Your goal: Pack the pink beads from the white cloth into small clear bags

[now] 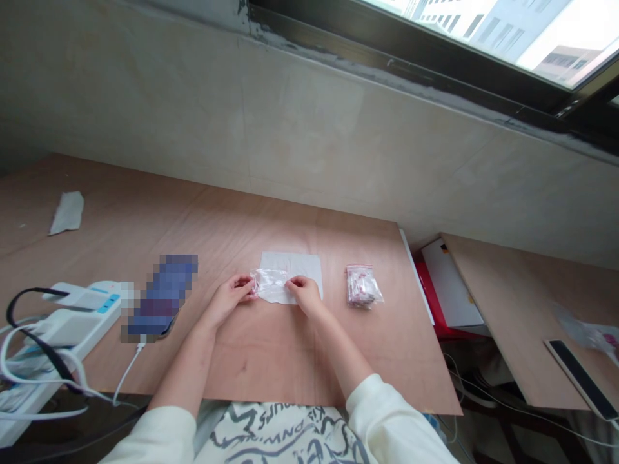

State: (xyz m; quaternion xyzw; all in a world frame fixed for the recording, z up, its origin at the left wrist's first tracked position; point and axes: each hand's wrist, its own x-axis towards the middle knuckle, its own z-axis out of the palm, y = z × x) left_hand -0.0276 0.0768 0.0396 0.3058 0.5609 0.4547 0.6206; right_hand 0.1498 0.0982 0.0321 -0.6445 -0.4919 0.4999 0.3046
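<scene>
Between my two hands a small clear plastic bag is stretched out sideways. My left hand pinches its left end, and my right hand pinches its right end. Beneath the bag lies a white sheet of paper, flat on the wooden table. To the right of the paper sits a stack of clear zip bags with pinkish-red top edges. What the bag contains, if anything, is too small to make out.
Left of my arm lies a blurred-out phone on a white cable. A power strip with plugs and cords fills the left front corner. A scrap of paper lies farther back. Past a gap with boxes, a second table holds another phone.
</scene>
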